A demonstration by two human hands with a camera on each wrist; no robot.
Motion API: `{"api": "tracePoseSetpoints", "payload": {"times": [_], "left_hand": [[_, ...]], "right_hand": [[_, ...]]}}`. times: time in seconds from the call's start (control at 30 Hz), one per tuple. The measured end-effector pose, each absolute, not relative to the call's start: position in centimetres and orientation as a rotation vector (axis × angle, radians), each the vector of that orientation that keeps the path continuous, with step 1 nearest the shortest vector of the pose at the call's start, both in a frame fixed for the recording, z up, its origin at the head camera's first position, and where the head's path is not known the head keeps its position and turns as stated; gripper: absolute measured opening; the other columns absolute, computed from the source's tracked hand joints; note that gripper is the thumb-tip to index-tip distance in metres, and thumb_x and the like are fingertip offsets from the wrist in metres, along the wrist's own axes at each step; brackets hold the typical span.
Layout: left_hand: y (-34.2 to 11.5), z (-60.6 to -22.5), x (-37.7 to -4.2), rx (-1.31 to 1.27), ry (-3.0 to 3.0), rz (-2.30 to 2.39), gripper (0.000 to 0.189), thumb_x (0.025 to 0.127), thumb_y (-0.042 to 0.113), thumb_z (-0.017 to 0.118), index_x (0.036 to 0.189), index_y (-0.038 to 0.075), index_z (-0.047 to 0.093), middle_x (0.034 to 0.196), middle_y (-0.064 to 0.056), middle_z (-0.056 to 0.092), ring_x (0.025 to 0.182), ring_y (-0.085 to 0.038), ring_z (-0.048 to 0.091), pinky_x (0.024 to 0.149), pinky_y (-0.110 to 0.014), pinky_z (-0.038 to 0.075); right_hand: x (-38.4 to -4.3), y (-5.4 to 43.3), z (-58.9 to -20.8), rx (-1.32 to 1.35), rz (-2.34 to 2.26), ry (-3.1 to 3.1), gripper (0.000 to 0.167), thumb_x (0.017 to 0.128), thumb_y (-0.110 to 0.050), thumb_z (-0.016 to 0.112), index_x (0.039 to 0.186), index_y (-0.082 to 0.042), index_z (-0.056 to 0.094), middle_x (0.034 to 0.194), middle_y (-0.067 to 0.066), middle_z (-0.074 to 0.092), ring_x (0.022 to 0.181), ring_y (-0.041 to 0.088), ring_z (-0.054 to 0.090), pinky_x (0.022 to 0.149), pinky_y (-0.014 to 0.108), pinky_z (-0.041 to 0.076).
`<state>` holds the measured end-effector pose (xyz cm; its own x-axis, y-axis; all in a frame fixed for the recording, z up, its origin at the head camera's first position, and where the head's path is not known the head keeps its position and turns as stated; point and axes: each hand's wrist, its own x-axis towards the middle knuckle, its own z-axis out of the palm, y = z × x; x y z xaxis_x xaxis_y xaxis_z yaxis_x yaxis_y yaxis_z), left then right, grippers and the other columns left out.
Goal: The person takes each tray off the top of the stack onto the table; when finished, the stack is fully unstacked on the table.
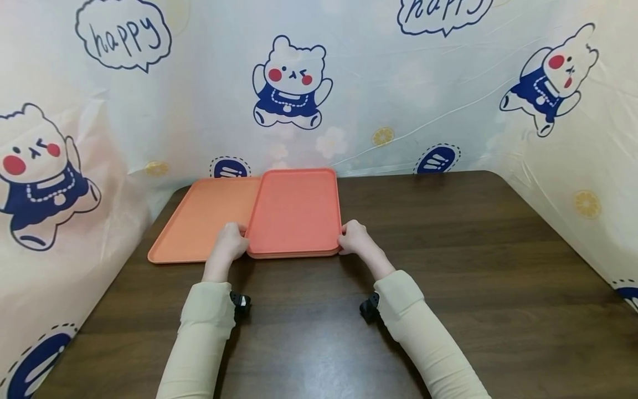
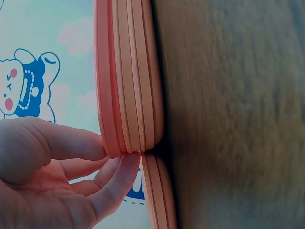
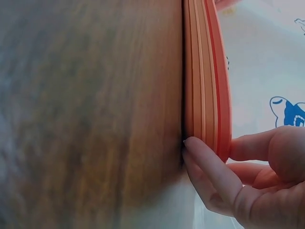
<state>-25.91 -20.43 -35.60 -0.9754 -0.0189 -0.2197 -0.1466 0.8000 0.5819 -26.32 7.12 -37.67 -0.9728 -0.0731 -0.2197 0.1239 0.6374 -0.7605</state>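
From where I stand, a stack of trays (image 1: 294,255) sits at the far side of the brown table (image 1: 473,266), with a coral tray (image 1: 294,208) on top and orange layers (image 2: 136,71) beneath. Its far rim comes right up to the table's back edge, where a printed cloth (image 1: 359,77) hangs close behind. The left hand (image 1: 229,241) grips the near left corner, thumb against the coral rim and a fingertip at the orange layers. The right hand (image 1: 356,237) grasps the near right corner the same way, its thumb on the coral side and its fingers curled round to the lowest orange layer. The edges line up closely down that side. On the left a wider orange tray (image 1: 204,221) lies flat, its long left side slanting near the table's left edge; it meets the stack so closely that I can't tell whether they touch. That leaves little room on the left or behind. To the right, a broad stretch of wood runs out to the slanting table edge, and more spreads in front, between the two pale sleeves (image 1: 201,332).
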Motion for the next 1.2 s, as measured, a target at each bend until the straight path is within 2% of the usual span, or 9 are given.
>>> {"api": "tracePoseSetpoints", "payload": {"times": [0.17,0.33,0.6,0.77,0.87,1.03,1.2], "left_hand": [[-20.4,-35.7,-25.9,-0.135,2.791,0.982,0.049,0.083,-0.004,0.044,0.131,-0.013,0.045,0.129,-0.031,0.05,0.109,-0.035,0.05,0.091,-0.043,0.046],[-20.4,-35.7,-25.8,-0.145,2.802,1.026,0.048,0.081,-0.005,0.043,0.129,-0.013,0.048,0.126,-0.03,0.053,0.111,-0.036,0.051,0.092,-0.043,0.047],[-20.6,-35.9,-25.9,-0.187,2.762,1.06,0.047,0.084,-0.003,0.043,0.13,-0.01,0.048,0.13,-0.028,0.051,0.115,-0.035,0.049,0.097,-0.044,0.045],[-20.7,-35.8,-25.8,-0.182,2.738,1.082,0.05,0.084,-0.002,0.045,0.134,-0.006,0.047,0.134,-0.027,0.049,0.114,-0.034,0.047,0.099,-0.046,0.044],[-20.6,-35.7,-25.7,-0.183,2.74,1.073,0.053,0.084,-0.002,0.044,0.136,-0.005,0.045,0.137,-0.026,0.047,0.113,-0.034,0.045,0.1,-0.046,0.043],[-20.3,-35.6,-25.6,-0.201,2.735,1.074,0.055,0.082,-0.003,0.046,0.136,-0.004,0.045,0.137,-0.025,0.047,0.111,-0.032,0.046,0.093,-0.041,0.045],[-20.2,-35.7,-25.4,-0.195,2.723,1.066,0.056,0.079,-0.003,0.05,0.135,-0.005,0.046,0.137,-0.026,0.047,0.11,-0.031,0.047,0.087,-0.037,0.044]], "right_hand": [[-26.3,7.2,-37.7,0.035,-1.247,2.643,0.021,0.083,0.004,0.046,0.065,-0.003,0.053,0.07,0.007,0.054,0.071,0.022,0.071,0.059,0.027,0.057],[-26.3,7.2,-37.7,0.037,-1.263,2.65,0.018,0.083,0.004,0.047,0.068,0.0,0.057,0.071,0.008,0.055,0.069,0.023,0.071,0.058,0.027,0.057],[-26.1,7.3,-37.6,0.033,-1.274,2.665,0.02,0.082,0.002,0.048,0.083,0.003,0.068,0.081,0.01,0.061,0.062,0.017,0.066,0.058,0.027,0.057],[-25.9,7.6,-37.6,-0.001,-1.282,2.706,0.021,0.08,0.002,0.048,0.082,0.003,0.068,0.077,0.007,0.06,0.057,0.011,0.058,0.059,0.026,0.056],[-25.9,7.9,-37.5,0.001,-1.333,2.703,0.021,0.079,0.003,0.046,0.081,0.004,0.068,0.076,0.007,0.059,0.06,0.013,0.059,0.06,0.027,0.057],[-25.7,8.2,-37.3,0.048,-1.478,2.631,0.025,0.079,0.005,0.046,0.089,0.005,0.069,0.084,0.01,0.062,0.064,0.014,0.065,0.064,0.03,0.058],[-25.3,8.3,-37.2,0.087,-1.629,2.533,0.027,0.079,0.007,0.047,0.095,0.007,0.068,0.082,0.013,0.063,0.058,0.011,0.064,0.066,0.031,0.058]]}}
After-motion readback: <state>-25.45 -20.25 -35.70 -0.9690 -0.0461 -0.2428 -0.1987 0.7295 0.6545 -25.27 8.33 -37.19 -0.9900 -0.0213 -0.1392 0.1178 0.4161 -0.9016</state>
